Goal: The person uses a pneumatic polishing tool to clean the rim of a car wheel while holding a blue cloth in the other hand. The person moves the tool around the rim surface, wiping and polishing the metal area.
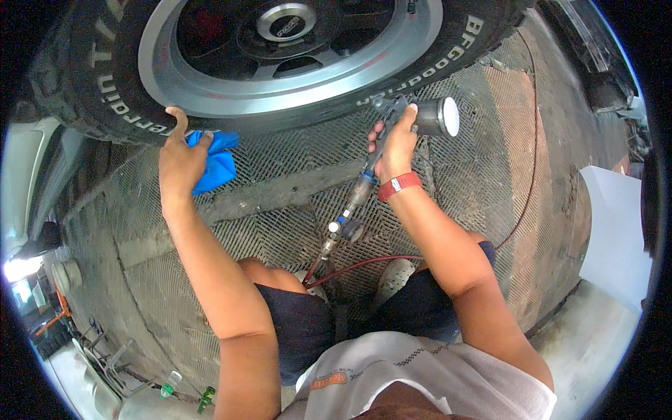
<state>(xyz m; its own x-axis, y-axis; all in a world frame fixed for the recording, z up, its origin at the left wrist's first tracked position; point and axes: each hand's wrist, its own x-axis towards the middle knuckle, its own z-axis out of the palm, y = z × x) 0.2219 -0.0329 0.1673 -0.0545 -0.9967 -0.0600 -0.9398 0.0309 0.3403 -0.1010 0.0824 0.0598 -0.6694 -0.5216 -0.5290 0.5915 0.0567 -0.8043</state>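
Observation:
In front of me stands a wheel with a silver rim (280, 105) and a black tire (294, 124) with raised white lettering. My left hand (183, 157) grips a crumpled blue cloth (218, 164) beside the tire's lower left side, one finger stretched up toward the rim. My right hand (399, 143) is wrapped round the handle of a spray gun (381, 143). The gun's dark cup with a white end (441, 117) points to the right. Below its handle hang metal fittings (343, 217) joined to a thin red hose (371, 260).
Ridged, dirty floor (266, 238) spreads under me. The red hose runs right and up past a white panel (610, 227). Metal-framed chairs (105, 371) and a green-capped bottle (170, 385) are at the lower left. A dark vehicle part (595, 56) stands at the upper right.

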